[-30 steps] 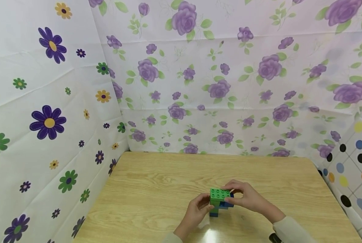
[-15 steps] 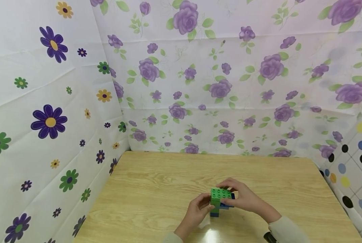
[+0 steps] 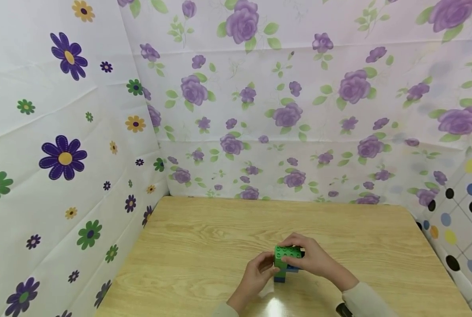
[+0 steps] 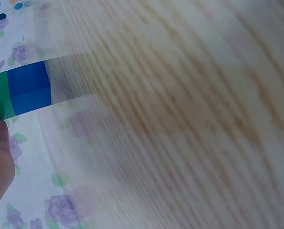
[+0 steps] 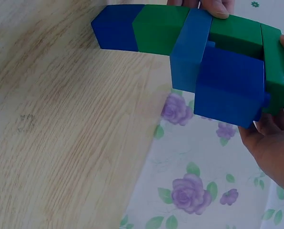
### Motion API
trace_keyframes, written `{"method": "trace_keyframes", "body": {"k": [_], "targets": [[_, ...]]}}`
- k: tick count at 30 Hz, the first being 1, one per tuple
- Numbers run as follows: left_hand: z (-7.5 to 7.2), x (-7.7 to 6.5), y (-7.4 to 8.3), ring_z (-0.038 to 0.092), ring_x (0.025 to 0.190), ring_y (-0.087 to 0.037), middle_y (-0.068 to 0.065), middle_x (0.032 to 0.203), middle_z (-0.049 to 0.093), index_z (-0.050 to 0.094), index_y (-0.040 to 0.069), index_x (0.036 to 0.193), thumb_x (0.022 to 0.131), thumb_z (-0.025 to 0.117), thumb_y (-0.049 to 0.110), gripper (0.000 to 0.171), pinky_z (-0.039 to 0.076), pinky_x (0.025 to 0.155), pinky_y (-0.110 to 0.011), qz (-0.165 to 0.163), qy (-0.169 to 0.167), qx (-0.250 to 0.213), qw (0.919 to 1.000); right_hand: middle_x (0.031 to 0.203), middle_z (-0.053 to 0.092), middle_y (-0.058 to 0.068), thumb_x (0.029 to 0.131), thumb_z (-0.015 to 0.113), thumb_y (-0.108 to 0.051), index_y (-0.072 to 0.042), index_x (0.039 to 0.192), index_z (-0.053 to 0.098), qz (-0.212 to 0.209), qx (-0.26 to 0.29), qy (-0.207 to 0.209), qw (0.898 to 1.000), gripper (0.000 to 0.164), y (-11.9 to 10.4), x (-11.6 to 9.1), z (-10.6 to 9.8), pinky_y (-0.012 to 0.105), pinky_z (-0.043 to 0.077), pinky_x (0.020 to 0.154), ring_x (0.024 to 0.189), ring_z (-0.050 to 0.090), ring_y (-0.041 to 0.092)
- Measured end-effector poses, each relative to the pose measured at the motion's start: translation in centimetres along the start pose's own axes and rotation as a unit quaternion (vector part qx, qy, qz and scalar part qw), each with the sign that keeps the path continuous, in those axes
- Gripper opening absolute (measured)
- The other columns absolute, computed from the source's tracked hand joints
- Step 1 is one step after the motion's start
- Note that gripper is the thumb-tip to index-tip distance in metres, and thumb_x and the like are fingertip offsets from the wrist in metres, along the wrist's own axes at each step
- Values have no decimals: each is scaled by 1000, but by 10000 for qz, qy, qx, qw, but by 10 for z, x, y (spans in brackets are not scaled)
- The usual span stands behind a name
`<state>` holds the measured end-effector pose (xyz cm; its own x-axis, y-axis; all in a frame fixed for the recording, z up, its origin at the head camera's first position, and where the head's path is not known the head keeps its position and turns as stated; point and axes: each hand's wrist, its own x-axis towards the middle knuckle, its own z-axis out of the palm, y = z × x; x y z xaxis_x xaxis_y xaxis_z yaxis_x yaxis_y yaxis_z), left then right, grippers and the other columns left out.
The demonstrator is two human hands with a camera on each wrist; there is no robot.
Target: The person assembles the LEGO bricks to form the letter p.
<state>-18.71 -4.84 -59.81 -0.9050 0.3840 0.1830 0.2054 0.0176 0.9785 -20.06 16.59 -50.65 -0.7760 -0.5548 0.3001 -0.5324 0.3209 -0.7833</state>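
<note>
A small tower of toy building bricks stands upright on the wooden table. A green studded brick [image 3: 288, 251] lies across its top. My right hand [image 3: 315, 256] pinches this top brick, thumb in front and fingers behind. Gripping the column from the left is my left hand [image 3: 253, 276], whose fingertips [image 5: 216, 7] show against the bricks in the right wrist view. There, a dark blue brick [image 5: 230, 86] sits at the side under the top green one, beside a lighter blue brick [image 5: 189, 55]. The bottom blue brick [image 4: 30, 87] meets the table in the left wrist view.
The wooden table [image 3: 204, 237] reaches back to a cloth wall with purple roses [image 3: 285, 116]. A flower-print cloth [image 3: 101, 176] hangs along the left and a dotted cloth [image 3: 459, 229] along the right.
My right hand has slid left along the top green brick and now covers more of the blue brick's right end. The left hand and the tower stay in place.
</note>
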Motion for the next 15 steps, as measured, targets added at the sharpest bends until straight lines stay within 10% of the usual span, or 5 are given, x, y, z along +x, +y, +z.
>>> {"method": "trace_keyframes", "body": {"k": [15], "targets": [[0,-1,5,56,120,-25,-10,126,58,57,7,124,90,66,12,36,46,103,-34,126,47,26,9999,119,62,7,99,56,-16,-14,123,64,609,825,269,9944,25,12,-12,1,29,55,75,99,58,19]]}}
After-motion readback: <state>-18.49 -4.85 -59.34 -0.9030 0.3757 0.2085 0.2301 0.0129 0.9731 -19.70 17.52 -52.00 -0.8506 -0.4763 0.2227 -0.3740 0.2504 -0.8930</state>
